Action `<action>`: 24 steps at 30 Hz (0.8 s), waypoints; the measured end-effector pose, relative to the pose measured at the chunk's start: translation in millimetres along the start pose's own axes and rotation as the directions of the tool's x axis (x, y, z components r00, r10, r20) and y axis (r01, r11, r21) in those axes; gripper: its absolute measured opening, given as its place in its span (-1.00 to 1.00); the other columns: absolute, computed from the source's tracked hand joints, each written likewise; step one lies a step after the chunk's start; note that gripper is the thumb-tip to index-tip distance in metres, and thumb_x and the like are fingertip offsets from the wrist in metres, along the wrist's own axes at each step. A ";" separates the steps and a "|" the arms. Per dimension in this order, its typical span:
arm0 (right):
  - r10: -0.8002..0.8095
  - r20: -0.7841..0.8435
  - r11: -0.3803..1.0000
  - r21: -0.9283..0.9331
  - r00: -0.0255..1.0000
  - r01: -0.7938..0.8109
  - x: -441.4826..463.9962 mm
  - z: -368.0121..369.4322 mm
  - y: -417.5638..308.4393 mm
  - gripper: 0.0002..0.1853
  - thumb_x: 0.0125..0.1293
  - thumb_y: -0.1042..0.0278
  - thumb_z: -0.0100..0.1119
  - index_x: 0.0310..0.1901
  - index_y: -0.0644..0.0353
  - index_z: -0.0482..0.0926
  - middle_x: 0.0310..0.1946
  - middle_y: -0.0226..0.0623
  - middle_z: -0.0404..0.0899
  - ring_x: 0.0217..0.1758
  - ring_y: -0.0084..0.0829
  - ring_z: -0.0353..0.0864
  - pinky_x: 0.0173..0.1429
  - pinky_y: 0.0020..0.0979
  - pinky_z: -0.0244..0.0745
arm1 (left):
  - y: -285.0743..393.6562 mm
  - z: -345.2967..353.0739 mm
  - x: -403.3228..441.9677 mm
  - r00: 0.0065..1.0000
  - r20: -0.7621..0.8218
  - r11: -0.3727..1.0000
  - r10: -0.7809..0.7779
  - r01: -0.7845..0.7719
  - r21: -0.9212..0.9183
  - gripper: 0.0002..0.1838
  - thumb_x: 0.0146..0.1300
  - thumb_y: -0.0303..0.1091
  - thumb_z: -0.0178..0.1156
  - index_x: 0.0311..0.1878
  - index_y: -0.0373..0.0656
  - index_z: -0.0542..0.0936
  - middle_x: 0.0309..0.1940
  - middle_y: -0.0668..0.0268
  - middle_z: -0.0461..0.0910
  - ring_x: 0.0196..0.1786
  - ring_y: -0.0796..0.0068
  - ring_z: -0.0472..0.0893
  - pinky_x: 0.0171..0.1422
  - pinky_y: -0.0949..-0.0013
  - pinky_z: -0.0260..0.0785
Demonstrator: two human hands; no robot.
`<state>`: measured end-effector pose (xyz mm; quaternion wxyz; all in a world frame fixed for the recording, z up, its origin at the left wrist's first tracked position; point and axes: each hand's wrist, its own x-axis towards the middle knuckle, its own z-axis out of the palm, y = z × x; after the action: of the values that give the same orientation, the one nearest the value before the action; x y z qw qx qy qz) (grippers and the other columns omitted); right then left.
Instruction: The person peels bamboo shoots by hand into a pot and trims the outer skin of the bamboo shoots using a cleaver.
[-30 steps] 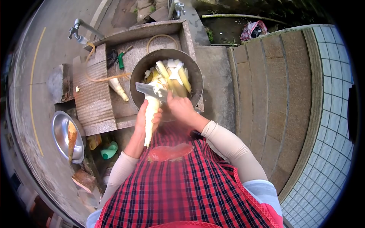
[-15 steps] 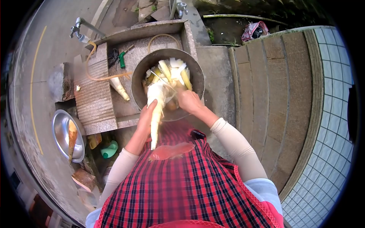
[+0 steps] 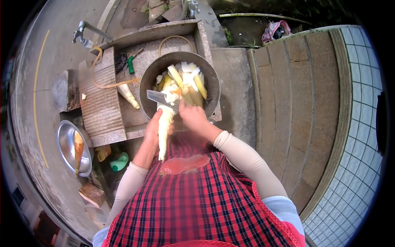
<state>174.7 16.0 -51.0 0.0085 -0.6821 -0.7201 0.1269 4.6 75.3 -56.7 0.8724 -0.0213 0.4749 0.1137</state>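
Observation:
My left hand (image 3: 153,128) is wrapped round a pale, peeled shoot (image 3: 164,131), which points its thin end down toward my apron. In my right hand (image 3: 193,116) is a knife (image 3: 156,97), its flat blade lying across the shoot's thick upper end. Both are over the near left part of a big round metal pot (image 3: 148,74). Cut pale and yellowish pieces (image 3: 190,78) fill much of the pot. Some cut bits cover part of the blade. The knife's handle is hidden in my fingers.
The pot stands in a stone sink (image 3: 144,47) with a ridged washboard (image 3: 101,103), a hose (image 3: 108,86), a green nozzle (image 3: 131,65) and another peeled shoot (image 3: 128,96). Left is a metal basin (image 3: 65,142) holding an unpeeled shoot (image 3: 78,150). Stone steps (image 3: 296,103) lie right.
Half a second ago the knife was tilted deeper in the pot; now its blade lies flat across the shoot's top. My right hand has come left and nearer, and the shoot has shifted slightly left.

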 end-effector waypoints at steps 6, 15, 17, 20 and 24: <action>0.090 0.090 0.996 -0.014 0.992 -0.089 43.1 12.3 7.8 -0.60 0.16 0.41 -0.02 0.00 0.48 0.45 -0.52 -0.18 0.65 -0.49 -0.32 0.68 -0.43 -0.35 0.56 | 5.5 -1.3 5.3 0.999 0.025 0.993 0.037 -0.034 -0.112 -0.52 0.38 0.04 -0.09 -0.06 -0.29 0.38 -0.44 0.12 0.44 -0.55 0.37 0.44 -0.61 0.44 0.28; 0.332 0.616 0.565 0.476 0.714 -0.674 56.0 6.1 70.2 -0.64 0.22 0.24 0.04 -0.29 0.51 0.50 -0.60 -0.01 0.53 -0.59 -0.17 0.60 -0.50 -0.21 0.45 | -14.0 -5.0 -14.8 0.994 0.082 0.997 0.072 -0.071 -0.020 -0.54 0.39 0.04 -0.10 -0.01 -0.24 0.34 -0.46 0.15 0.45 -0.60 0.40 0.42 -0.65 0.45 0.22; 0.373 0.578 0.560 0.483 0.726 -0.673 46.5 -29.7 59.2 -0.70 0.21 0.31 0.01 -0.26 0.49 0.47 -0.58 0.03 0.54 -0.55 -0.09 0.61 -0.46 -0.16 0.46 | -12.5 -4.4 -7.7 0.996 0.050 0.996 0.078 -0.080 0.037 -0.59 0.37 0.01 -0.03 -0.02 -0.18 0.34 -0.47 0.19 0.45 -0.62 0.42 0.41 -0.66 0.45 0.22; 0.106 -0.077 0.943 0.324 0.991 -0.075 20.4 9.8 47.0 -0.80 0.21 0.44 -0.05 -0.30 0.46 0.45 -0.58 0.08 0.57 -0.54 -0.02 0.61 -0.40 -0.11 0.51 | -14.0 -3.0 -9.1 0.993 0.029 0.985 0.118 -0.121 0.127 -0.62 0.30 -0.04 0.11 -0.02 -0.10 0.34 -0.47 0.22 0.45 -0.63 0.44 0.42 -0.68 0.46 0.23; -0.041 -0.028 0.994 0.100 0.999 0.044 -0.2 -32.9 9.1 -0.89 0.15 0.46 -0.06 -0.33 0.32 0.39 -0.65 -0.11 0.56 -0.58 -0.17 0.61 -0.50 -0.22 0.49 | -16.5 11.4 -15.0 0.978 0.019 0.953 0.209 -0.208 0.220 -0.63 0.20 -0.21 0.25 -0.01 -0.03 0.35 -0.48 0.23 0.46 -0.66 0.43 0.44 -0.72 0.46 0.23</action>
<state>189.8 21.7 -21.0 0.0548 -0.6668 -0.7270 0.1540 9.8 58.2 -39.2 0.8515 0.1257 0.4861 0.1514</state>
